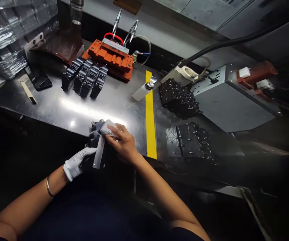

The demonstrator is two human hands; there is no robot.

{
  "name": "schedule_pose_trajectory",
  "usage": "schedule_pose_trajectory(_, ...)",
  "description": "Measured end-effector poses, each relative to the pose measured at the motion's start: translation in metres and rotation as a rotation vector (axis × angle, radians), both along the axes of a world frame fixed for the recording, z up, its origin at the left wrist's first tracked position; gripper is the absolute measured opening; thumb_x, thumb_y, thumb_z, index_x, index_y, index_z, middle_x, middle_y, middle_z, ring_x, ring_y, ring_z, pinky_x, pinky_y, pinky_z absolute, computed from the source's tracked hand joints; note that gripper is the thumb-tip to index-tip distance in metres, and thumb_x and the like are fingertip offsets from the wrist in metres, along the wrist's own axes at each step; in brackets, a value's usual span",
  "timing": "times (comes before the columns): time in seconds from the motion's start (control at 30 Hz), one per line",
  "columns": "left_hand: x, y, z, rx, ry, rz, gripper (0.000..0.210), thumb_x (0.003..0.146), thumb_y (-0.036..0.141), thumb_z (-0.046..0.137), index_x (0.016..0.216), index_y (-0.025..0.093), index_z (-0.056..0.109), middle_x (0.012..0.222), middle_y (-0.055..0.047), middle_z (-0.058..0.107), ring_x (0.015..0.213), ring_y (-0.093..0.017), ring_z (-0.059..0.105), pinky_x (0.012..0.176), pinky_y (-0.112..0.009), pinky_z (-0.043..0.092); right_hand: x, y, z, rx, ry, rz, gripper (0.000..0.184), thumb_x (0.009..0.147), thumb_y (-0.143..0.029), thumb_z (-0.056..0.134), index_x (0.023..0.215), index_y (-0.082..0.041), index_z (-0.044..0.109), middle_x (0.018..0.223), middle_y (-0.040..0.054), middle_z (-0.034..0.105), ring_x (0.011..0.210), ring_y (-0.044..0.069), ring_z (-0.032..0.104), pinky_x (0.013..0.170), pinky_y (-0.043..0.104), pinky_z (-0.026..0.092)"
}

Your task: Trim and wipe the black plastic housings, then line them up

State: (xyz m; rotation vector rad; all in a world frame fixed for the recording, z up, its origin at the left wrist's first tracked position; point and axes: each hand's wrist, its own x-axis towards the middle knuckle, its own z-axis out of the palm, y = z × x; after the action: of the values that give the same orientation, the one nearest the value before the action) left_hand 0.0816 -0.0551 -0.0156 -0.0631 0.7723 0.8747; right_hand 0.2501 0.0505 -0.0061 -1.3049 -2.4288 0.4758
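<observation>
At the table's front edge, my left hand (pixel 77 163) in a white glove grips a black ribbed part (pixel 94 135). A flat, pale grey strip (pixel 99 154) runs along the part's near face; whether it belongs to the part I cannot tell. My bare right hand (pixel 122 142) pinches a white folded cloth or pad (pixel 108 127) against the upper end of the strip. Fingers of my left hand behind the part are hidden. Beyond my hands, a whitish bottle (pixel 142 91) with an open metal lid stands on the table.
Several black ribbed parts (pixel 85 77) stand before an orange fixture (pixel 111 58). A phone (pixel 42 82) and a cutter-like tool (pixel 27 92) lie left. Yellow tape (pixel 150 124) crosses the metal table (pixel 59 113). More black parts (pixel 178 97) and a grey box (pixel 231 100) stand right.
</observation>
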Motion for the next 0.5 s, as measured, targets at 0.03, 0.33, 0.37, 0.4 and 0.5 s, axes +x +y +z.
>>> schedule_pose_trajectory(0.03, -0.002, 0.0, 0.0, 0.003, 0.011, -0.009, 0.022, 0.081, 0.025, 0.061, 0.09, 0.006, 0.069, 0.078, -0.013, 0.075, 0.066, -0.025, 0.071, 0.065, -0.036, 0.057, -0.001, 0.001, 0.001, 0.004, -0.01, -0.03, 0.037, 0.086, -0.039, 0.059, 0.122, -0.028, 0.064, 0.129, 0.0094, 0.059, 0.104, 0.024, 0.066, 0.081, 0.033, 0.057)
schedule_pose_trajectory(0.33, -0.013, 0.002, -0.005, 0.041, 0.028, -0.042, 0.027, 0.079, 0.026, 0.061, 0.096, 0.006, 0.069, 0.085, -0.015, 0.075, 0.069, -0.028, 0.072, 0.065, -0.041, 0.057, -0.014, -0.001, 0.004, 0.047, -0.138, -0.033, 0.042, 0.088, -0.042, 0.057, 0.128, -0.032, 0.059, 0.136, 0.0061, 0.056, 0.097, 0.023, 0.068, 0.079, 0.033, 0.056)
schedule_pose_trajectory(0.37, -0.014, 0.002, -0.005, 0.036, 0.033, -0.043, 0.026, 0.079, 0.025, 0.061, 0.094, 0.006, 0.069, 0.082, -0.015, 0.075, 0.069, -0.028, 0.072, 0.065, -0.04, 0.057, -0.017, -0.002, 0.005, 0.053, -0.161, 0.006, 0.043, 0.088, -0.044, 0.056, 0.129, -0.033, 0.058, 0.138, 0.006, 0.054, 0.095, 0.023, 0.068, 0.076, 0.033, 0.057)
schedule_pose_trajectory(0.4, -0.014, 0.003, -0.005, 0.032, 0.038, -0.041, 0.025, 0.078, 0.025, 0.061, 0.093, 0.007, 0.07, 0.08, -0.014, 0.075, 0.068, -0.028, 0.072, 0.064, -0.04, 0.057, -0.021, -0.001, 0.006, 0.053, -0.178, 0.065, 0.044, 0.088, -0.046, 0.056, 0.13, -0.034, 0.057, 0.141, 0.0054, 0.051, 0.094, 0.023, 0.069, 0.074, 0.033, 0.056)
schedule_pose_trajectory(0.5, -0.015, 0.003, -0.003, 0.03, 0.039, -0.044, 0.025, 0.078, 0.025, 0.061, 0.091, 0.006, 0.07, 0.079, -0.014, 0.075, 0.067, -0.027, 0.072, 0.064, -0.039, 0.057, -0.031, 0.006, 0.01, 0.034, -0.185, 0.106, 0.044, 0.088, -0.047, 0.055, 0.131, -0.036, 0.055, 0.141, 0.0033, 0.051, 0.095, 0.023, 0.068, 0.076, 0.032, 0.056)
